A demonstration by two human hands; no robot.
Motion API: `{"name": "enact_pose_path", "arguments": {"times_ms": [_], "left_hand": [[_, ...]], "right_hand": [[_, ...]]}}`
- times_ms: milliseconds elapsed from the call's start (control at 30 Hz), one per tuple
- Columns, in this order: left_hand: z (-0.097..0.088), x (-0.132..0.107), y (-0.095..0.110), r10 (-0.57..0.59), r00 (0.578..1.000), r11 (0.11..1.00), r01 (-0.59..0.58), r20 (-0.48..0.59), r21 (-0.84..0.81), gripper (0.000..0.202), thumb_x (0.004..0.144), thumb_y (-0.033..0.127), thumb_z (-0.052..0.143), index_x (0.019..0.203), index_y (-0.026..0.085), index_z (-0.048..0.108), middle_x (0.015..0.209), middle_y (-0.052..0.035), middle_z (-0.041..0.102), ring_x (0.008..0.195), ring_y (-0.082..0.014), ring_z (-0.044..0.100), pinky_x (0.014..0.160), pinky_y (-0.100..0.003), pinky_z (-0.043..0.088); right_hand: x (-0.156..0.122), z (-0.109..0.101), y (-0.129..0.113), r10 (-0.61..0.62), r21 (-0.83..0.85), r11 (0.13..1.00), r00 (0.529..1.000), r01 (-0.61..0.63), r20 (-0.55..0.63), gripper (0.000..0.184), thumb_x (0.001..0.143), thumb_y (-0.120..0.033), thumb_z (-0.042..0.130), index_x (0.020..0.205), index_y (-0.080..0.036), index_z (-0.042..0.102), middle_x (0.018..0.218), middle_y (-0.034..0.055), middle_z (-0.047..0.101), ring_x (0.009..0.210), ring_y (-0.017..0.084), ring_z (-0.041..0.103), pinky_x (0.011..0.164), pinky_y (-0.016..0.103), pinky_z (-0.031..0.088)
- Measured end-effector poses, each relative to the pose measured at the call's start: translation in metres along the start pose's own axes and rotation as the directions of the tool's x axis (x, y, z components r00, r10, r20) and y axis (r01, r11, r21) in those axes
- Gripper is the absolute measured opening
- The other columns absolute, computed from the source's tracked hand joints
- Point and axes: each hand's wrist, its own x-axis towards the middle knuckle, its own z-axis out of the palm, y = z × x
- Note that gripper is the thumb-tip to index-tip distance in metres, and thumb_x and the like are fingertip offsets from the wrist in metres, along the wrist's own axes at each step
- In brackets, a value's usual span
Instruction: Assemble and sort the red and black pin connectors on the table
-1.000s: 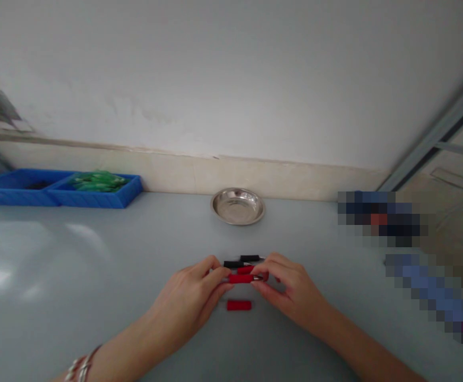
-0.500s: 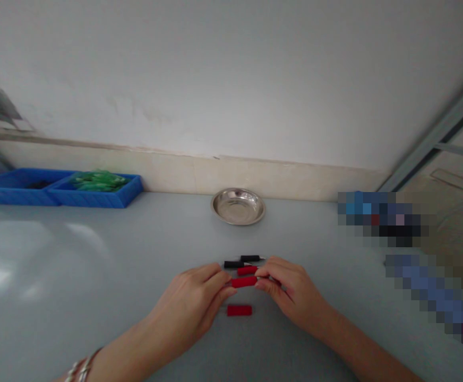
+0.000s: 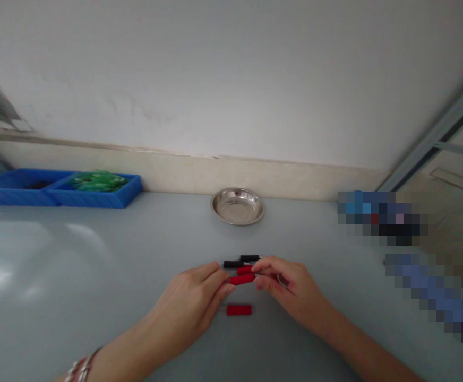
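Above the grey table I hold a red cylindrical piece (image 3: 242, 279) with a thin end. My left hand (image 3: 199, 297) pinches its left end between thumb and fingertips. At its right end, my right hand (image 3: 283, 281) has thumb and index finger closed about the thin metal tip, partly hidden by the fingers. Just behind lie another red piece (image 3: 245, 270) and two black pieces, one black piece (image 3: 233, 264) nearer and one black piece (image 3: 249, 258) farther. Nearer to me a red piece (image 3: 239, 310) rests on the table, its thin pin pointing left.
A round steel dish (image 3: 237, 207) stands by the wall. Two joined blue trays (image 3: 96, 199) sit at the back left, with green items (image 3: 100, 181) in the right one and something dark in the left. Blurred-out items (image 3: 378, 217) lie at the right edge.
The held red piece has shifted slightly up and left, its right end tipped up a little. My right fingertips have parted slightly and moved left. My left hand has barely moved.
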Motion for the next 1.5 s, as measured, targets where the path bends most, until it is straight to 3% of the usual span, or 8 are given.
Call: {"name": "enact_pose_path", "arguments": {"times_ms": [200,367,1067,1333,1500], "left_hand": [[0.000,0.000,0.001,-0.001,1.000,1.000,0.001,-0.007,0.002,0.039,0.095,0.031,0.023,0.081,0.017,0.057,0.074,-0.0027,0.056,0.058,-0.0118,0.053,0.055,-0.022,0.040],[0.001,-0.001,0.001,-0.010,1.000,1.000,0.010,0.006,0.009,0.038,0.095,0.031,0.024,0.081,0.017,0.057,0.073,-0.0027,0.056,0.058,-0.0124,0.052,0.055,-0.023,0.040],[-0.003,0.000,0.003,-0.029,0.999,0.998,0.031,0.040,-0.053,0.039,0.094,0.031,0.024,0.079,0.016,0.057,0.076,-0.0029,0.054,0.062,-0.0122,0.053,0.057,-0.022,0.043],[-0.001,-0.001,0.001,-0.060,0.994,0.998,0.058,0.094,0.027,0.036,0.094,0.031,0.026,0.086,0.017,0.058,0.080,-0.0036,0.054,0.065,-0.0136,0.055,0.061,-0.024,0.044],[-0.004,0.001,0.002,-0.108,0.984,0.994,0.103,0.139,0.045,0.032,0.093,0.029,0.027,0.092,0.018,0.058,0.086,-0.0038,0.054,0.068,-0.0134,0.057,0.063,-0.024,0.045]], "right_hand": [[0.001,0.002,-0.002,0.138,0.218,0.966,0.990,-0.142,0.037,0.015,0.084,-0.029,0.051,0.082,-0.017,0.060,0.069,0.0007,0.068,0.061,0.011,0.060,0.055,0.021,0.043],[0.001,0.004,-0.001,0.176,0.304,0.937,0.984,-0.172,0.016,0.012,0.080,-0.028,0.055,0.080,-0.017,0.061,0.070,0.0008,0.067,0.060,0.010,0.059,0.053,0.020,0.041],[-0.001,-0.001,0.000,-0.018,-0.021,1.000,0.993,0.016,-0.114,0.007,0.078,-0.019,0.057,0.081,-0.019,0.064,0.073,-0.0002,0.063,0.057,0.010,0.049,0.053,0.021,0.038],[0.000,-0.005,0.003,-0.136,-0.272,0.958,0.979,0.091,-0.150,0.013,0.078,-0.011,0.050,0.083,-0.018,0.059,0.076,0.0018,0.060,0.064,0.012,0.051,0.062,0.023,0.042],[0.001,-0.007,0.006,-0.129,-0.374,0.925,0.977,0.058,-0.168,0.013,0.078,-0.011,0.049,0.082,-0.018,0.059,0.077,0.0026,0.062,0.069,0.014,0.054,0.065,0.025,0.044]]}}
